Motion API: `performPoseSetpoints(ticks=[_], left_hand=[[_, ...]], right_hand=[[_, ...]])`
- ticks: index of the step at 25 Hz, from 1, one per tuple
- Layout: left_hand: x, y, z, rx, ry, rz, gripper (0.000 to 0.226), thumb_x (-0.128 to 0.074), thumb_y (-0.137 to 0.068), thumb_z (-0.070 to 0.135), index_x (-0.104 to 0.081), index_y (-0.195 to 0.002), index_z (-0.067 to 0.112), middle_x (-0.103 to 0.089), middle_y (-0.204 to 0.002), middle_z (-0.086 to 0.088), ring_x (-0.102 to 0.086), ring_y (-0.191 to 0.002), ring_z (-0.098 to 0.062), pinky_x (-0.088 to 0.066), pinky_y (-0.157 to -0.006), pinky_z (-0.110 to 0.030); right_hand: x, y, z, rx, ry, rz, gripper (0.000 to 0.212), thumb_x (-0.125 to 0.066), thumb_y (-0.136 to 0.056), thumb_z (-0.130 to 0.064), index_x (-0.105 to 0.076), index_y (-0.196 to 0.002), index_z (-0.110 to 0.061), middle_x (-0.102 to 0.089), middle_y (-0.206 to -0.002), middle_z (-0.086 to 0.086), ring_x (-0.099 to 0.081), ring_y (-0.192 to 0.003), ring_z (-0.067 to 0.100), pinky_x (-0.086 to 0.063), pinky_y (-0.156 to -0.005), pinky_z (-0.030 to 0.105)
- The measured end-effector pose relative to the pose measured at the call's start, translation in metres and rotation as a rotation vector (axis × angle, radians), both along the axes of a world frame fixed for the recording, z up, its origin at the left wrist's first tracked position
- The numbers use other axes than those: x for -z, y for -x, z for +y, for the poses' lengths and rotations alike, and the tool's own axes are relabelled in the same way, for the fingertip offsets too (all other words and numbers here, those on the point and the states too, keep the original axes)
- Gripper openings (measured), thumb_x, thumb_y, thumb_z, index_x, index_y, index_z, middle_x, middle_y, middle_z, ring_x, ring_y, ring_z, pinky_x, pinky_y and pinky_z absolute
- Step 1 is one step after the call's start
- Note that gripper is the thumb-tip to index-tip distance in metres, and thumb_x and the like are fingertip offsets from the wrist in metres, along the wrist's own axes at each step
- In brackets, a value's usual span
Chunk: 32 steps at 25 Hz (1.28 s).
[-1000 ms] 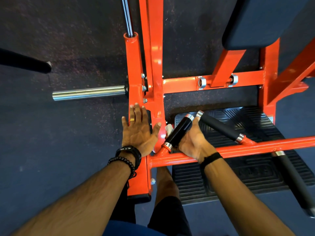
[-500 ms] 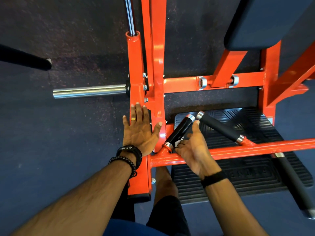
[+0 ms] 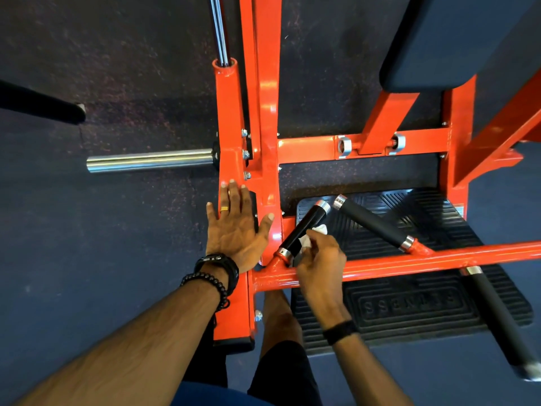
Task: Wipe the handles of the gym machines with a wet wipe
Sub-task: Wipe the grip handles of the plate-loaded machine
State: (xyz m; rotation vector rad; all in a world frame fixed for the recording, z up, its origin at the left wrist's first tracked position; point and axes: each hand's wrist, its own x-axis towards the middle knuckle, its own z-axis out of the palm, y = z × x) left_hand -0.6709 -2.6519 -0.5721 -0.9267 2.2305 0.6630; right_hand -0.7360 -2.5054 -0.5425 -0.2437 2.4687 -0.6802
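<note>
Black foam-covered handle (image 3: pixel 304 228) with chrome end caps lay just ahead of the right hand (image 3: pixel 319 259), its long axis slanting from the orange joint near that hand's knuckles up and away to the right. The right hand pinched a crumpled white wet wipe (image 3: pixel 314 237) in curled fingers against the handle's right side, low on the grip. Left hand (image 3: pixel 234 230) was spread flat, fingers straight, pressed on the orange painted steel upright (image 3: pixel 231 112) just left of the handle, holding nothing. Right hand was clearly the nearer one. A second black foam handle (image 3: pixel 373 222) angled away further right of the right hand, unwiped as far as could be judged. Next stroke likely needed to run along the slant toward the far chrome cap.
</note>
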Motion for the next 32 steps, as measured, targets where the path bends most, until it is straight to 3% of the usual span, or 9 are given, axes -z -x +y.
performPoseSetpoints(ticks=[3, 8, 11, 14, 16, 19, 23, 27, 32], left_hand=[[0.0, 0.0, 0.0, -0.008, -0.005, -0.002, 0.095, 0.003, -0.083, 0.067, 0.0, -0.158, 0.009, 0.01, -0.166, -0.01, 0.012, -0.153, -0.026, -0.004, -0.122, -0.058], [0.0, 0.0, 0.0, 0.001, -0.007, -0.004, 0.089, -0.004, -0.089, 0.065, 0.001, -0.158, 0.009, 0.012, -0.166, -0.01, 0.013, -0.152, -0.026, -0.004, -0.122, -0.057], [0.0, 0.0, 0.0, 0.004, -0.001, -0.006, 0.096, 0.005, -0.082, 0.067, 0.0, -0.158, 0.009, 0.011, -0.166, -0.011, 0.013, -0.153, -0.027, -0.004, -0.122, -0.058], [0.0, 0.0, -0.001, 0.001, -0.002, -0.008, 0.097, 0.006, -0.081, 0.067, 0.001, -0.158, 0.009, 0.011, -0.166, -0.011, 0.013, -0.153, -0.027, -0.003, -0.122, -0.057], [-0.001, 0.001, -0.001, 0.005, -0.003, -0.011, 0.096, 0.006, -0.081, 0.067, 0.001, -0.158, 0.009, 0.011, -0.166, -0.011, 0.013, -0.152, -0.027, -0.002, -0.122, -0.057], [0.0, 0.001, -0.001, 0.002, -0.004, -0.004, 0.096, 0.007, -0.081, 0.066, 0.002, -0.158, 0.01, 0.012, -0.166, -0.01, 0.014, -0.152, -0.027, -0.002, -0.122, -0.057], [0.0, 0.0, -0.001, -0.003, -0.007, -0.01, 0.094, 0.006, -0.082, 0.066, 0.004, -0.158, 0.01, 0.013, -0.166, -0.01, 0.013, -0.152, -0.027, -0.001, -0.122, -0.057], [0.001, 0.0, 0.0, 0.001, -0.001, -0.001, 0.08, -0.014, -0.098, 0.059, 0.003, -0.158, 0.009, 0.013, -0.166, -0.01, 0.012, -0.153, -0.026, -0.001, -0.122, -0.057], [0.002, 0.0, 0.0, -0.002, 0.012, 0.005, 0.078, -0.017, -0.1, 0.057, 0.002, -0.158, 0.009, 0.012, -0.166, -0.01, 0.012, -0.153, -0.026, -0.002, -0.122, -0.057]], right_hand=[[0.028, 0.038, -0.003, 0.009, 0.055, 0.036, 0.023, -0.064, -0.083, 0.009, -0.071, -0.099, -0.006, -0.065, -0.094, 0.011, -0.064, -0.083, 0.026, -0.053, -0.082, 0.036], [0.029, 0.052, -0.009, -0.161, 0.042, -0.044, 0.016, -0.064, -0.082, 0.012, -0.072, -0.085, -0.002, -0.066, -0.091, 0.015, -0.064, -0.086, 0.029, -0.042, -0.077, 0.013], [0.012, 0.021, -0.009, -0.577, 0.141, -0.037, 0.018, -0.068, -0.074, 0.016, -0.072, -0.07, -0.001, -0.069, -0.08, 0.012, -0.066, -0.075, 0.027, -0.044, -0.075, 0.018], [0.04, 0.052, -0.008, -0.688, 0.013, -0.041, 0.009, -0.069, -0.083, -0.004, -0.075, -0.081, -0.01, -0.072, -0.096, 0.005, -0.064, -0.102, 0.027, -0.036, -0.094, 0.03], [0.058, 0.082, -0.01, -0.731, -0.189, 0.023, 0.023, -0.055, -0.092, -0.027, -0.074, -0.086, -0.017, -0.073, -0.099, 0.001, -0.061, -0.113, 0.024, -0.021, -0.112, 0.044], [0.051, 0.061, -0.018, -1.096, -0.15, 0.082, 0.042, -0.038, -0.094, -0.033, -0.071, -0.075, -0.017, -0.07, -0.071, 0.003, -0.069, -0.084, 0.023, -0.025, -0.117, 0.055], [0.039, 0.062, -0.016, -1.424, -0.156, 0.043, 0.051, -0.026, -0.1, -0.04, -0.069, -0.082, -0.022, -0.071, -0.076, 0.0, -0.067, -0.09, 0.02, -0.022, -0.116, 0.05], [0.06, 0.113, -0.03, -1.37, -0.412, 0.049, 0.073, -0.004, -0.098, -0.05, -0.07, -0.086, -0.019, -0.073, -0.086, 0.0, -0.066, -0.096, 0.019, -0.022, -0.115, 0.042], [0.03, 0.057, -0.023, -1.485, -0.146, -0.052, 0.072, -0.009, -0.098, -0.053, -0.067, -0.077, -0.017, -0.07, -0.077, 0.002, -0.063, -0.09, 0.019, -0.027, -0.113, 0.045]])
